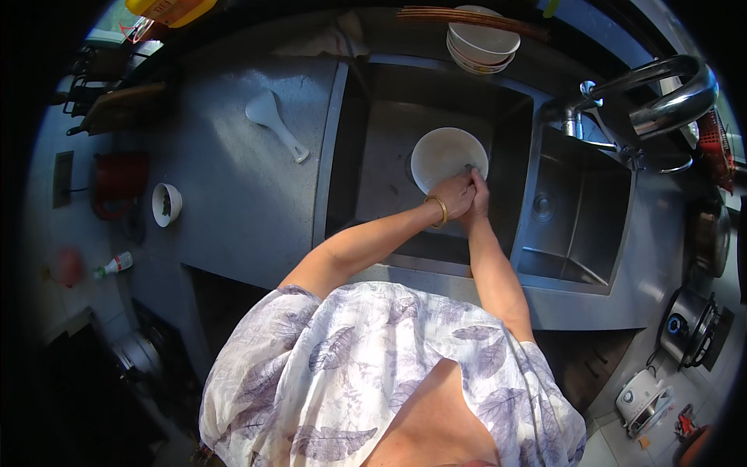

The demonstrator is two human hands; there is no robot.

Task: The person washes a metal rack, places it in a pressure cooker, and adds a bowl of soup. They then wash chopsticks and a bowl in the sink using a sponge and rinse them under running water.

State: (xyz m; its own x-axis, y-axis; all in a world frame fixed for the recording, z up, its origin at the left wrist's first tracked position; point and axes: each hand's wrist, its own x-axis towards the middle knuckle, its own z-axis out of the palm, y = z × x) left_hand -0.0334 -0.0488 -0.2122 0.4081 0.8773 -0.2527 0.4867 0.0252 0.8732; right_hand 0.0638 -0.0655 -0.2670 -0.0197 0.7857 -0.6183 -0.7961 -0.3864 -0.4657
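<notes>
A large white bowl (448, 153) is in the left basin of the steel sink (379, 140). My left hand (455, 195), with a gold-coloured bangle at the wrist, is closed over the bowl's near right side. Pressed against it is my right hand (478, 198), its fingers by the bowl's right rim. A small dark thing (468, 168) shows at the joined fingertips, and both hands seem closed on it. It is too small and too covered to name. My fingers hide the bowl's near right edge.
A white rice paddle (274, 122) lies on the left counter, with a small white bowl (167, 204) farther left. Stacked bowls (483, 49) and chopsticks (467, 14) are behind the sink. A curved chrome faucet (659, 82) stands by the right basin (575, 216).
</notes>
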